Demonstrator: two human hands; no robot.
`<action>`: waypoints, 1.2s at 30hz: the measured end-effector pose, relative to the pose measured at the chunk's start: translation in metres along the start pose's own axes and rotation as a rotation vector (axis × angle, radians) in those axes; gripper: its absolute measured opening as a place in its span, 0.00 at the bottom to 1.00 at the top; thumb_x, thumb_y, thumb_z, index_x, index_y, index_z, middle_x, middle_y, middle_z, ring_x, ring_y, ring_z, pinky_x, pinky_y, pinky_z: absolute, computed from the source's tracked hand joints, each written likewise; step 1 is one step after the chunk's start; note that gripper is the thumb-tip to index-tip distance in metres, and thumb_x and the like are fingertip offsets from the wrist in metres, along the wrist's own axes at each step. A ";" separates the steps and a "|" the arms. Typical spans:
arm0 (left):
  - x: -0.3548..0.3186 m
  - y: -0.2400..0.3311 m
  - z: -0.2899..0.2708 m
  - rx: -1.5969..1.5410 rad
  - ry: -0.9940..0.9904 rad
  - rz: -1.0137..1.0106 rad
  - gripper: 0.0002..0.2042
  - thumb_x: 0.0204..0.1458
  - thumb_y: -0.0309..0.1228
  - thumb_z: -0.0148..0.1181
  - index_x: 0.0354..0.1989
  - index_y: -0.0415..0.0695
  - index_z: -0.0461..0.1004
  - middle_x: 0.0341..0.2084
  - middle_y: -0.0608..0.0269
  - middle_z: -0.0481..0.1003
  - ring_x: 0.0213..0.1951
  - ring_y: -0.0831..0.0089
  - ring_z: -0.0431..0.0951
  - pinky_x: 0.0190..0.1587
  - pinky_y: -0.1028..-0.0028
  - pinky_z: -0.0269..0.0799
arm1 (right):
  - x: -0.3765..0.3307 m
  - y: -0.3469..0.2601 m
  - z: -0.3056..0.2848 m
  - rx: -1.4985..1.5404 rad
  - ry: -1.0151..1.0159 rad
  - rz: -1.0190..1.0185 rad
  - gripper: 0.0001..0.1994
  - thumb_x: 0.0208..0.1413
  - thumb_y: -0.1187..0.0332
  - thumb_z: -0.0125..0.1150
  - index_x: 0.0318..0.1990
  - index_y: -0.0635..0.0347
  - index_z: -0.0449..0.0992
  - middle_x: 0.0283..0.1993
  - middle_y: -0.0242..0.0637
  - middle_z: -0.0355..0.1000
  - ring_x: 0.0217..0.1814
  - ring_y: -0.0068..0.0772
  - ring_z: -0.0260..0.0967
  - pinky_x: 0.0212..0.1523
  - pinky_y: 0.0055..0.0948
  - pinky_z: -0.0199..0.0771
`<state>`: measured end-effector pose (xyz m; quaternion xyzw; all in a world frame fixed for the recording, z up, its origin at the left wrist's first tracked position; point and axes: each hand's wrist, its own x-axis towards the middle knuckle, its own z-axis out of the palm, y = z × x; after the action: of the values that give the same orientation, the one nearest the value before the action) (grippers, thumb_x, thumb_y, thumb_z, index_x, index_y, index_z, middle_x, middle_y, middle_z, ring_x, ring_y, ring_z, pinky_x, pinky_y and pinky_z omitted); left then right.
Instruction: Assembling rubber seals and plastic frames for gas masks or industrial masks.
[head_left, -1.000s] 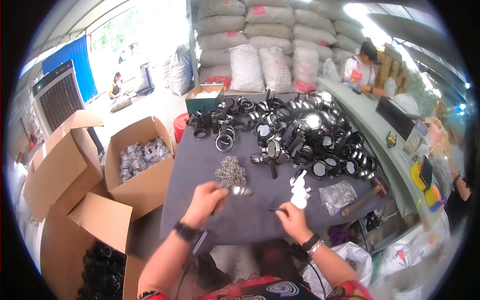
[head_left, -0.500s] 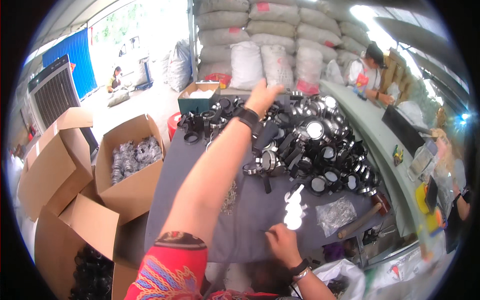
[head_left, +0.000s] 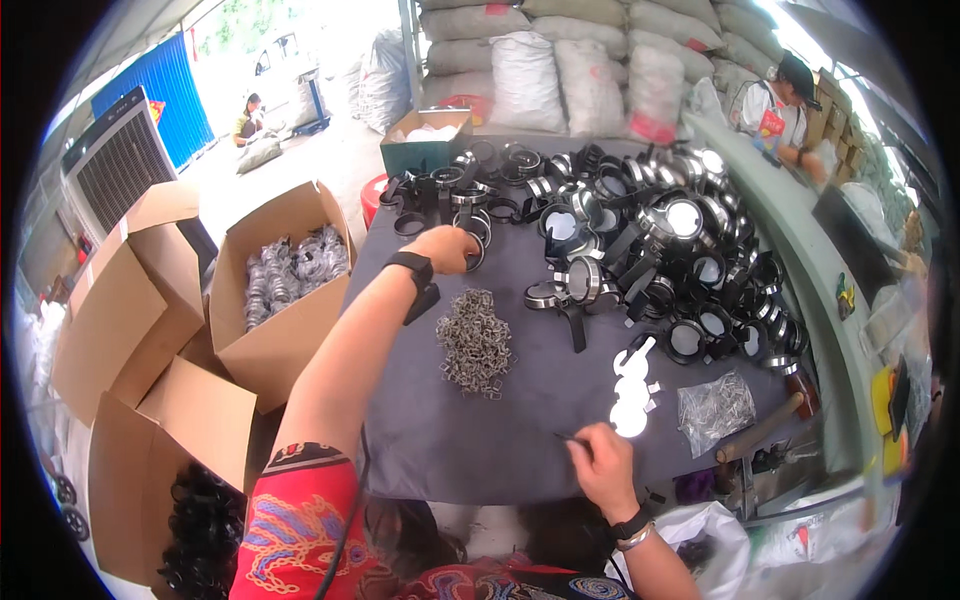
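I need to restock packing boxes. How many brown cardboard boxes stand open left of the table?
3: one with silvery parts beside the table, one far left, one with black parts lower left. More may be hidden.

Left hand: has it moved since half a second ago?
Yes. The left hand has pulled back from the far black rings toward the pile of metal clips, now gripping a ring.

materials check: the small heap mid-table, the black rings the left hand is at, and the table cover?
Heap of small clips: looks like bare metal, dull grey with glints, probably steel. Black rings: dark bands, matte to slightly glossy, plastic or coated metal; cannot tell which. Some ringed pieces nearby show bright chrome-like rims. Table cover: dark grey, non-reflective, likely cloth or felt.
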<state>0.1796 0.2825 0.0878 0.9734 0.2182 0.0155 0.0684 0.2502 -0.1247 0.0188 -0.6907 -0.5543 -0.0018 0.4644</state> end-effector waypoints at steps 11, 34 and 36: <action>-0.069 0.010 0.008 -0.040 0.365 -0.295 0.09 0.48 0.35 0.58 0.30 0.43 0.77 0.29 0.51 0.78 0.36 0.53 0.78 0.40 0.59 0.72 | -0.008 -0.009 -0.003 -0.181 -0.064 -0.073 0.12 0.49 0.76 0.58 0.43 0.64 0.72 0.35 0.44 0.70 0.36 0.48 0.67 0.39 0.41 0.66; -0.293 0.146 0.055 -1.871 0.527 -0.274 0.22 0.63 0.49 0.43 0.46 0.40 0.67 0.32 0.54 0.76 0.25 0.66 0.78 0.22 0.76 0.67 | -0.006 -0.094 0.039 1.338 -0.593 0.570 0.14 0.61 0.63 0.56 0.50 0.62 0.71 0.32 0.36 0.73 0.21 0.14 0.58 0.22 0.15 0.57; -0.298 0.146 0.068 -1.614 0.598 -0.470 0.19 0.63 0.44 0.45 0.53 0.41 0.64 0.33 0.54 0.75 0.27 0.67 0.79 0.22 0.78 0.68 | -0.004 -0.092 0.045 1.115 -0.487 0.520 0.09 0.58 0.69 0.58 0.44 0.61 0.71 0.31 0.33 0.71 0.22 0.14 0.59 0.22 0.15 0.58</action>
<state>-0.0242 0.0159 0.0406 0.5141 0.3435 0.4034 0.6745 0.1550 -0.1025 0.0499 -0.4389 -0.3764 0.5540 0.5990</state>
